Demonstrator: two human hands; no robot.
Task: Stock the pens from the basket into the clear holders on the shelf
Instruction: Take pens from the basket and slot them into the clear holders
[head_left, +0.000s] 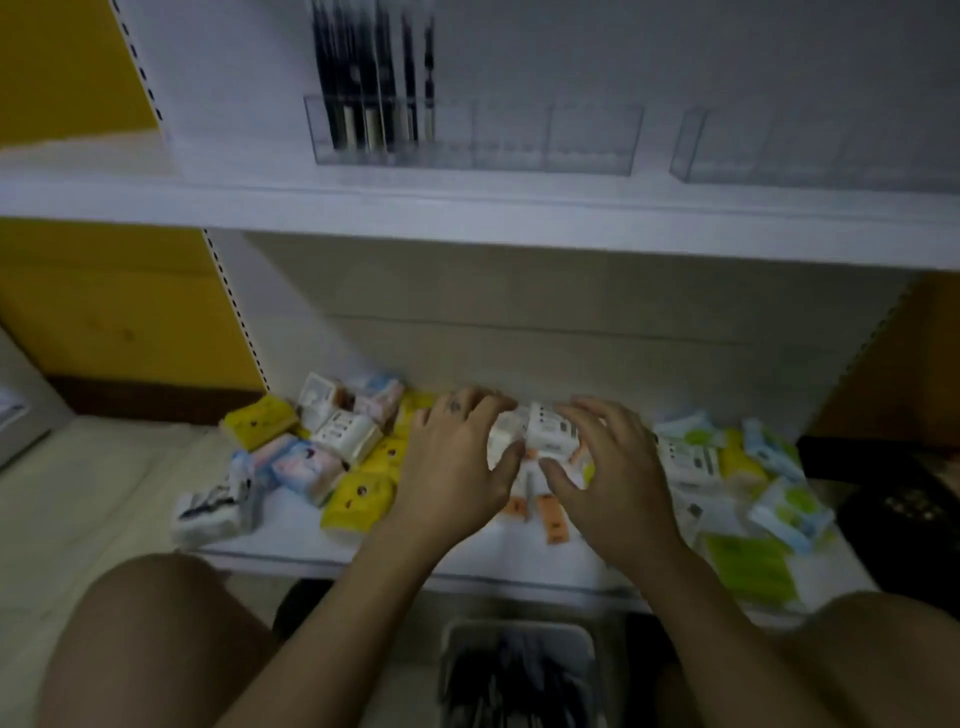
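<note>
**A:** Item one, pens (519, 680): a dark bundle in the basket (514, 626), below both wrists, between our knees. Where do we see trouble?

**B:** Neither hand is on them. Both are busy on the lower shelf (291, 540) with goods the task never names. Our judgement is that the risk here is drift: packets get shuffled and no pens go up.

**A:** Item two, clear holders (587, 140)?

**B:** On the upper shelf (467, 208), well above the hands. Black pens (374, 78) stand in the compartments up and to the left of the left hand. Those above the right hand look empty. A second risk, we reckon, is that a reach up from this crouch clips the shelf edge or tips a light holder.

**A:** Item three, left hand (457, 457)?

**B:** Half closed. The fingers arch over the white packets (545, 431) and the thumb presses in from below.

**A:** Item four, right hand (613, 478)?

**B:** Much the same. The fingers curl over the top with the thumb beneath, and it grips the same cluster from the other side. Blur hides how many packets we hold.

**A:** Surroundings?

**B:** Yellow packets (358, 499) lie left of the left hand. Green and blue packets (784, 504) lie right of the right hand. Small orange items (553, 517) lie just under the thumbs.
</note>
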